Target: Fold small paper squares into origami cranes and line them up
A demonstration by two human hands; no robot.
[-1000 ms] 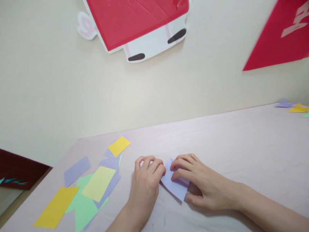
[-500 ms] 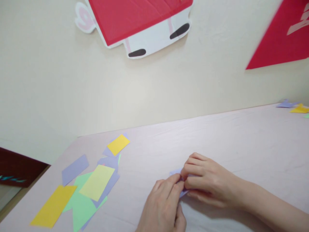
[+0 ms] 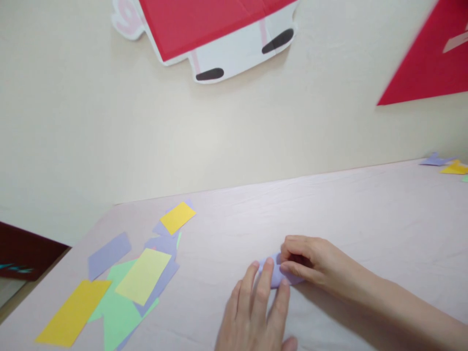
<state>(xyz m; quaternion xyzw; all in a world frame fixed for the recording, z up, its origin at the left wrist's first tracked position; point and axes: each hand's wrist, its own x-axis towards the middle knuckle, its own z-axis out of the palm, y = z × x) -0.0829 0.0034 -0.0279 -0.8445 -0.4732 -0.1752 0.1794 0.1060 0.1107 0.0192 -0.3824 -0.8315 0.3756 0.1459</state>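
Note:
A small piece of purple paper (image 3: pixel 277 279), seemingly folded, lies on the pale table between my two hands. Fingers spread, my left hand (image 3: pixel 256 307) rests with its fingertips on the paper's left and near edges. From the right, my right hand (image 3: pixel 305 258) pinches part of the paper between thumb and forefinger. The right end of the paper is partly hidden by that hand.
To the left lie yellow paper (image 3: pixel 75 312), pale yellow paper (image 3: pixel 144 275), green paper (image 3: pixel 122 312) and purple paper (image 3: pixel 109 254), overlapping. Small folded papers (image 3: pixel 435 160) sit at the far right by the wall. Red decorations (image 3: pixel 215 24) hang above.
My left hand's fingers have spread apart and pulled back from my right hand, uncovering more of the purple paper. My right hand has closed to a pinch. The view has shifted slightly.

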